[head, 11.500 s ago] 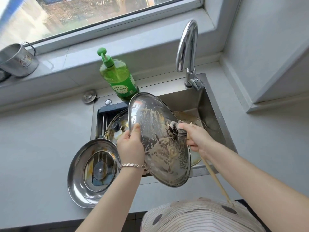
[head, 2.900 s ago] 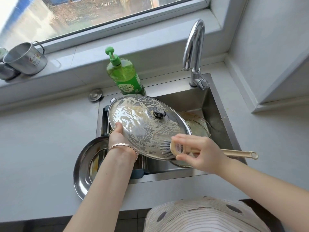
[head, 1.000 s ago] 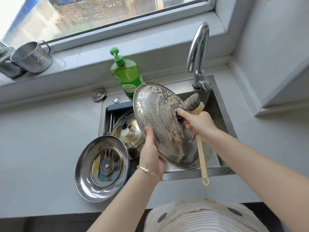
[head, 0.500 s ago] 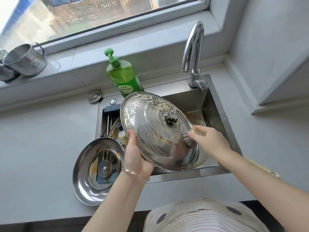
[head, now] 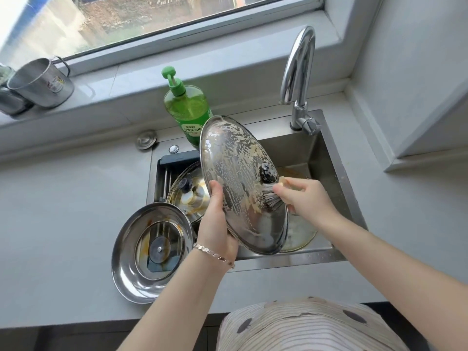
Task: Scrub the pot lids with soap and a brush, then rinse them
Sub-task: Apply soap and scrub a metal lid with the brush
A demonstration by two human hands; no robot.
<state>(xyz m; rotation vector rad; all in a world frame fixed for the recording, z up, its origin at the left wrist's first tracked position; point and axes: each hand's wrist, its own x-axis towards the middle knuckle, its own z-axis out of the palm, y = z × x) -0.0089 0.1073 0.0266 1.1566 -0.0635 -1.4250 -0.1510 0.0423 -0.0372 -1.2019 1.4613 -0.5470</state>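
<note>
Left hand [head: 217, 225] grips the near-left rim of the soapy lid [head: 240, 183], held tilted over the sink [head: 336, 178], knob side facing right. Right hand [head: 307, 198] has fingers curled around the brush [head: 272, 198], bristles touching the lid just below its knob [head: 268, 172]. Another lid [head: 187, 192] lies in the sink's left part, a third lid [head: 152, 252] upside down at the sink's near-left edge, soap bottle [head: 187, 110] on the far side, faucet [head: 297, 79] far right.
</note>
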